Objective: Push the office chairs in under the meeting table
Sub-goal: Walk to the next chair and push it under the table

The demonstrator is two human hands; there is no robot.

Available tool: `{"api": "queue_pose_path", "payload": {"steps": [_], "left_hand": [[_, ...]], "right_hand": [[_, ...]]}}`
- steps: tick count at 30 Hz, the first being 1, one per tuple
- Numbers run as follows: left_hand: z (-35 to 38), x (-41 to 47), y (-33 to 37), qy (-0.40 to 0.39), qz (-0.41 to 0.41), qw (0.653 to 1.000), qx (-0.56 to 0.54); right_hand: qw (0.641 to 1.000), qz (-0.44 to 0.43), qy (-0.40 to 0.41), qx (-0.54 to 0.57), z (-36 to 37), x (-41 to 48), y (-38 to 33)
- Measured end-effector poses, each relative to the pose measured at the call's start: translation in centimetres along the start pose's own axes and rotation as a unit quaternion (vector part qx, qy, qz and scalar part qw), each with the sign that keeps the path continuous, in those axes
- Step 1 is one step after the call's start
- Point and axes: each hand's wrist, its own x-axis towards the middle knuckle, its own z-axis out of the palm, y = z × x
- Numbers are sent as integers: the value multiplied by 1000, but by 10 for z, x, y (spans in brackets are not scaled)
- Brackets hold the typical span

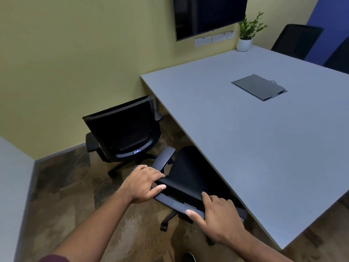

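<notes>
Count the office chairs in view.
4. Near chair under both hands, second chair left by the wall, two far chairs across the table. More may be hidden.

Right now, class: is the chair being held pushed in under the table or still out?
Partly in. The chair has its seat under the table edge; its backrest is outside.

You have two black office chairs: the near chair [186, 178] with grey arm pads, the far chair [124, 129] black throughout. The meeting table [245, 148] is plain pale grey. The floor [75, 186] is mottled brown. The wall [75, 63] is yellow-green. Your sleeve [54, 258] appears maroon, though barely visible.
</notes>
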Motion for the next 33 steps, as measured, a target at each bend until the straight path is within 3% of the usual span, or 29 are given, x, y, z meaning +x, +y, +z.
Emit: {"api": "queue_pose_path", "payload": {"steps": [9, 26, 33], "left_hand": [[-3, 61, -54, -2, 92, 996, 7], [-5, 191, -111, 9, 251, 968, -12], [1, 239, -114, 5, 296, 955, -15]], "right_hand": [[996, 74, -44, 19, -2, 34, -24], [971, 235, -25, 39, -15, 99, -52], [954, 296, 51, 25, -10, 114, -49]]}}
